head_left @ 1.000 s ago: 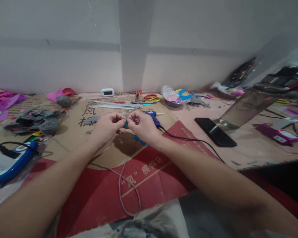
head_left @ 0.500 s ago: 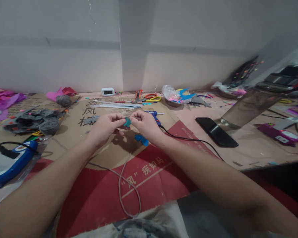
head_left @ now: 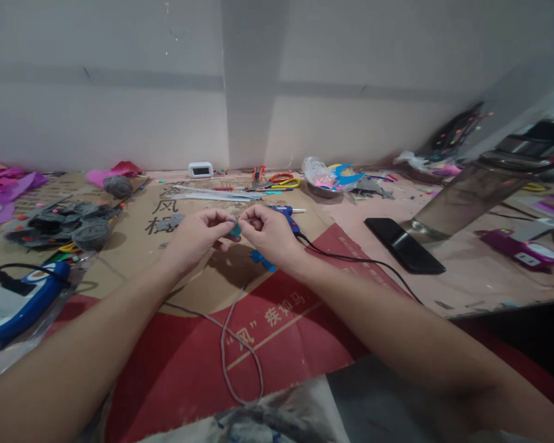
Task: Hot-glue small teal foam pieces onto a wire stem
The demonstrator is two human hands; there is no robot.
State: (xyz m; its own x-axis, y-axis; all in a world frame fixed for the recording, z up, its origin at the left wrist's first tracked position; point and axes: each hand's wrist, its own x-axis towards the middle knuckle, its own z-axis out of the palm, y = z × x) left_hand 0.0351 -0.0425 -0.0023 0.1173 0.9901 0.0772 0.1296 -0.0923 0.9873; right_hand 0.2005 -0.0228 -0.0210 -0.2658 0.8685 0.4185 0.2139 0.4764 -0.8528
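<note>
Between the fingertips of both hands is a small teal piece, mostly covered by the fingers; its exact kind cannot be made out. My left hand pinches it from the left, thumb against forefinger. From the right, my right hand pinches at its edge. Bright blue pieces lie on the cardboard just below my right hand. A grey cord loops over the red printed part of the cardboard nearer to me.
Behind the right hand lies a blue glue gun with a black cable. Farther back are scissors, white sticks and a small clock. A phone and a tall bottle are on the right, grey yarn on the left.
The fingertips of both hands have drawn closer together over the teal piece, so less of it shows. My right hand has shifted slightly left.
</note>
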